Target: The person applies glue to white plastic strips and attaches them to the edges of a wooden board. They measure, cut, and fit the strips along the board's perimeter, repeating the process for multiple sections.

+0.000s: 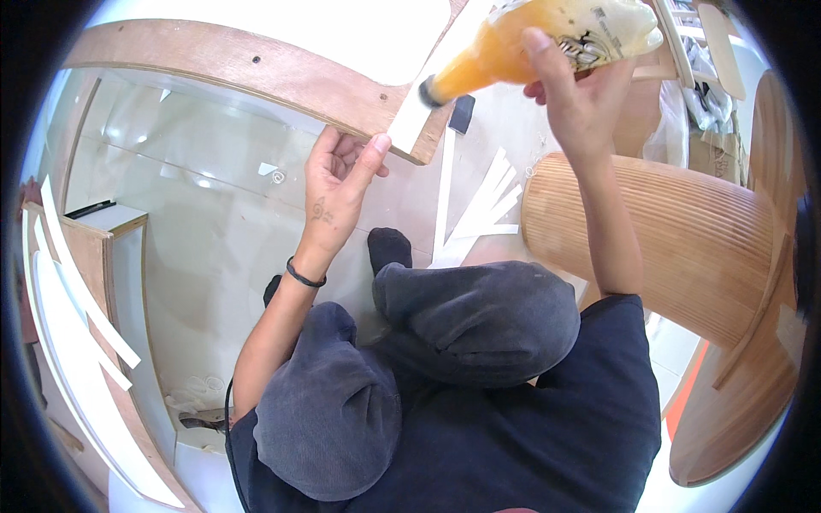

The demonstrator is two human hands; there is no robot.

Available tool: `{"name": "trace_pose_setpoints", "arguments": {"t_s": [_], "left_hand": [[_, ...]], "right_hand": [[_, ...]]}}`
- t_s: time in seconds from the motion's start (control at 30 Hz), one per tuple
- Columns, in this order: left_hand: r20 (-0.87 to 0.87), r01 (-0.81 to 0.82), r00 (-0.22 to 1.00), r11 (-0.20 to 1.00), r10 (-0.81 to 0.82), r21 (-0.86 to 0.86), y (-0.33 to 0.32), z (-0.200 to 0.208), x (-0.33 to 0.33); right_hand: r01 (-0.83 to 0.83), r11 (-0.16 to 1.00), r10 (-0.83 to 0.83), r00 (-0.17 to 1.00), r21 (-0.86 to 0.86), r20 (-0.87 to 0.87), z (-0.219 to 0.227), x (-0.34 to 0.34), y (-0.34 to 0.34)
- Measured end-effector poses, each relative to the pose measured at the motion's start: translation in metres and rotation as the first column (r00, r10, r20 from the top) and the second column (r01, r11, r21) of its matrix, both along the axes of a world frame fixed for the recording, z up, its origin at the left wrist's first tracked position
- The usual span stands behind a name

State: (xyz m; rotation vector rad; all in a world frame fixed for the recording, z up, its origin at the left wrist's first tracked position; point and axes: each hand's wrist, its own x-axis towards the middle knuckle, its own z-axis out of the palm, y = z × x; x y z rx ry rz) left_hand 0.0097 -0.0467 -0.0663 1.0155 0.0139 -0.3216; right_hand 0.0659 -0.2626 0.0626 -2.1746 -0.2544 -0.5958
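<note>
My right hand point(575, 94) grips a squeeze bottle of orange-yellow liquid point(547, 38), tilted so its dark nozzle points down-left. The nozzle touches the upper part of a white strip point(428, 90) that lies against the end of a curved plywood panel point(248, 68). My left hand point(340, 184) rests at the panel's edge, its thumb pressing the lower end of the white strip. A black band circles my left wrist. I am crouched, with my knees in dark trousers point(479, 312) below the hands.
Several loose white strips point(487, 209) lie fanned on the pale floor. A ribbed wooden cylinder point(658, 231) stands close on the right. At the left, a plywood piece point(94, 256) holds long white strips. A small dark object point(462, 113) lies near the nozzle.
</note>
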Motion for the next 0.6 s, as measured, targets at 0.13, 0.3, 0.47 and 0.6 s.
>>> {"name": "trace_pose_setpoints", "arguments": {"t_s": [0.13,0.3,0.47,0.6], "left_hand": [[0.013,0.026,1.000,0.999,-0.027,0.039,0.003,-0.001,0.000],[0.000,0.006,1.000,1.000,-0.006,0.006,0.002,0.001,0.000],[0.001,0.007,1.000,1.000,-0.007,-0.009,0.002,0.001,0.000],[0.004,0.004,1.000,1.000,-0.004,-0.018,0.003,0.000,0.001]], "right_hand": [[-0.069,0.998,0.069,0.992,-0.003,0.108,0.001,0.006,0.007],[-0.013,0.995,0.008,0.999,-0.095,-0.054,0.012,-0.013,0.006],[0.081,0.994,-0.084,0.996,-0.072,-0.038,0.005,-0.020,0.000],[0.078,0.989,-0.084,0.995,-0.129,-0.043,0.009,-0.022,0.000]]}}
